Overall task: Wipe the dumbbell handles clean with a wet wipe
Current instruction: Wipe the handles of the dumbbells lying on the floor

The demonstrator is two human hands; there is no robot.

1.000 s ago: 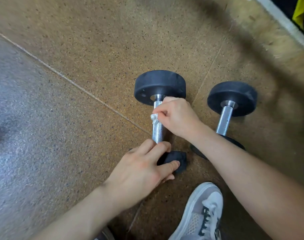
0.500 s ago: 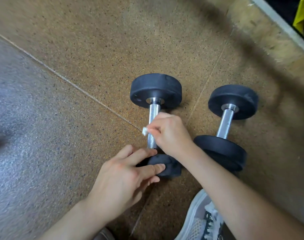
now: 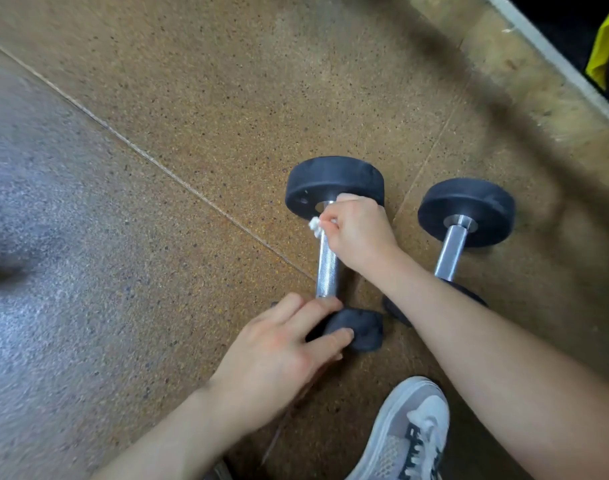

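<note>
Open floor [image 3: 140, 271] leftward; right dumbbell [image 3: 453, 251] just beside left dumbbell [image 3: 327, 268].

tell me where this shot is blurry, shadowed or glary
Head view: the floor at left is smeared by blur with a bluish sheen; a soft dark shadow crosses the top right; the handle, wipe, left hand and right hand are fairly sharp.

Light: bright, even; bluish glare on the speckled brown rubber floor [image 3: 53, 220], left of frame.
Blur: motion smear, upper right.
</note>
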